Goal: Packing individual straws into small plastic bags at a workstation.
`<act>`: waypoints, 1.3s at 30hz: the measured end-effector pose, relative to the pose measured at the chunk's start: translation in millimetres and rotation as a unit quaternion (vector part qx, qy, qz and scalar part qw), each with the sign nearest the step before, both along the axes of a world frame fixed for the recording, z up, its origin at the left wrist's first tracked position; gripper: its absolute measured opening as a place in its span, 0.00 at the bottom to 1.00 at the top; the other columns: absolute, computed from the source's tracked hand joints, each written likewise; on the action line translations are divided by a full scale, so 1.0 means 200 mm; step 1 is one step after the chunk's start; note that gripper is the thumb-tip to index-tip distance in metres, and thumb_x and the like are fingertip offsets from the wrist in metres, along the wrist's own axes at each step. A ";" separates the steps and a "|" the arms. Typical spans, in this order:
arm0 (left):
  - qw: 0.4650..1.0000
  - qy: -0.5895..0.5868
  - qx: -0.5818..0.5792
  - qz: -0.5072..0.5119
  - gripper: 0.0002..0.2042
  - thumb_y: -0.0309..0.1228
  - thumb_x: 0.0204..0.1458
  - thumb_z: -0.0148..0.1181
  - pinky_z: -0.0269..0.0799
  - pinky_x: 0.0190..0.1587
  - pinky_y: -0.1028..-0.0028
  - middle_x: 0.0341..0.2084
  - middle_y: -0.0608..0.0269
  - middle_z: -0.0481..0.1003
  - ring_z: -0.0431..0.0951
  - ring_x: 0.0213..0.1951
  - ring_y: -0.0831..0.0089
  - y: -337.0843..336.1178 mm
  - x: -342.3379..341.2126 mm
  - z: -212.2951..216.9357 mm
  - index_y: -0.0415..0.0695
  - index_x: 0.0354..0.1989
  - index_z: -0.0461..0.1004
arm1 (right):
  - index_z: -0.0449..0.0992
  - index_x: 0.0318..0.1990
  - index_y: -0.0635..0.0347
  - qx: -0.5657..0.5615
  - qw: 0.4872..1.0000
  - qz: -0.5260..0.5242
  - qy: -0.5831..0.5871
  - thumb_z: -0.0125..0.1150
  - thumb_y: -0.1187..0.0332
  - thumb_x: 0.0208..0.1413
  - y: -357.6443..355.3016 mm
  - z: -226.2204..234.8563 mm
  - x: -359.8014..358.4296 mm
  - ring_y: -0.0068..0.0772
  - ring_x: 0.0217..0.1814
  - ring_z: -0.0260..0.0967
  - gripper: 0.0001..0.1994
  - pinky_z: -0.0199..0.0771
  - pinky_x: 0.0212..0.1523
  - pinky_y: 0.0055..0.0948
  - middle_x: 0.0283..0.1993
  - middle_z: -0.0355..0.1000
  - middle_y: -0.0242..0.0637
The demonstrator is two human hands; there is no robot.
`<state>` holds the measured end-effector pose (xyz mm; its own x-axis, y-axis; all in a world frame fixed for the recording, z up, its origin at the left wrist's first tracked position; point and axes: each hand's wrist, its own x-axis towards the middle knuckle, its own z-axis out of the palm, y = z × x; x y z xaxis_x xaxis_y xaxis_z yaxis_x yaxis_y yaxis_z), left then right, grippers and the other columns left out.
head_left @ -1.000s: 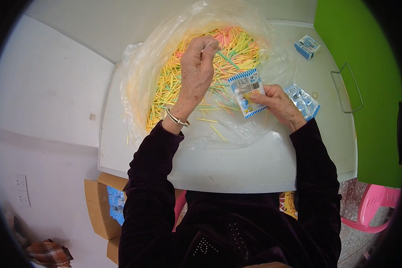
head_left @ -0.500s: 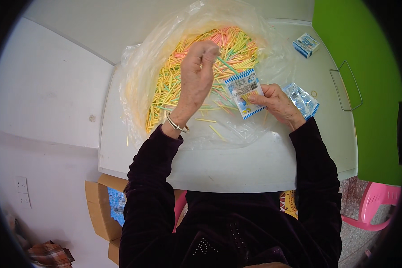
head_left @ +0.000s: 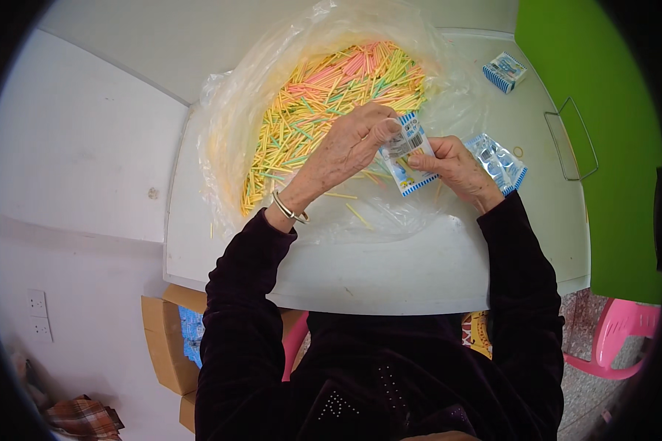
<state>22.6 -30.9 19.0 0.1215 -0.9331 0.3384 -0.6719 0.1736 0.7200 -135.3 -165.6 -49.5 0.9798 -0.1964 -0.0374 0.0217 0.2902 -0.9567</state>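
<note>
My right hand (head_left: 457, 170) grips a small blue and white plastic packet (head_left: 406, 163) with striped ends, thumb across its front. At the packet's upper edge, my left hand (head_left: 359, 141) has its fingers closed together; what lies between them is hidden. Behind and below the left hand, a large clear plastic bag (head_left: 224, 132) lies spread open. It is full of thin candy-like sticks (head_left: 368, 65) in yellow, pink and green. A few loose sticks (head_left: 357, 215) rest on the near part of the bag.
Flat blue and white packets (head_left: 499, 163) lie right of my right hand, near a rubber band (head_left: 518, 151). A packet bundle (head_left: 504, 71) sits at the far right, and a wire handle (head_left: 572, 140) by the green panel (head_left: 618, 220). An open cardboard box (head_left: 171, 345) stands below the table's left edge.
My left hand has moved down and right from above the sticks to the packet's top. The green stick it held is now out of sight. My right hand stays nearly still.
</note>
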 end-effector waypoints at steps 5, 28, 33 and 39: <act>0.989 0.037 0.140 0.037 0.08 0.27 0.53 0.55 0.68 0.41 0.78 0.35 0.62 0.72 0.71 0.38 0.77 0.01 -0.03 0.01 0.38 0.40 0.68 | 0.74 0.47 0.66 -0.014 1.000 0.004 0.014 0.61 0.66 0.53 0.00 0.04 -0.01 0.18 0.43 0.69 0.16 0.67 0.46 0.21 0.42 0.74 0.33; 0.993 -0.011 0.121 -0.016 0.16 0.29 0.44 0.64 0.69 0.40 0.77 0.32 0.66 0.72 0.73 0.37 0.78 -0.11 -0.06 0.04 0.40 0.41 0.69 | 0.78 0.36 0.64 -0.096 0.994 -0.003 0.048 0.64 0.66 0.50 0.01 0.05 -0.02 0.14 0.34 0.69 0.11 0.66 0.39 0.17 0.31 0.75 0.29; 0.993 0.109 0.033 -0.011 0.20 0.29 0.44 0.65 0.70 0.39 0.76 0.34 0.62 0.72 0.73 0.37 0.76 -0.11 -0.02 0.01 0.40 0.45 0.67 | 0.79 0.37 0.64 -0.088 0.995 -0.032 0.025 0.63 0.64 0.50 -0.01 0.07 -0.02 0.15 0.33 0.68 0.12 0.66 0.37 0.18 0.30 0.75 0.29; 0.983 0.182 0.036 0.003 0.21 0.30 0.43 0.66 0.71 0.39 0.76 0.33 0.61 0.73 0.74 0.36 0.76 -0.09 -0.01 -0.07 0.38 0.44 0.66 | 0.77 0.40 0.65 -0.037 0.999 -0.024 0.025 0.63 0.61 0.51 0.01 0.11 -0.03 0.16 0.35 0.69 0.16 0.68 0.37 0.19 0.33 0.74 0.31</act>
<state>20.6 -49.6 4.2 0.2283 -0.9519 0.2044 -0.3691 0.1096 0.9229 -140.8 -162.6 -27.5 0.9666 -0.2465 -0.0705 -0.0154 0.2187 -0.9757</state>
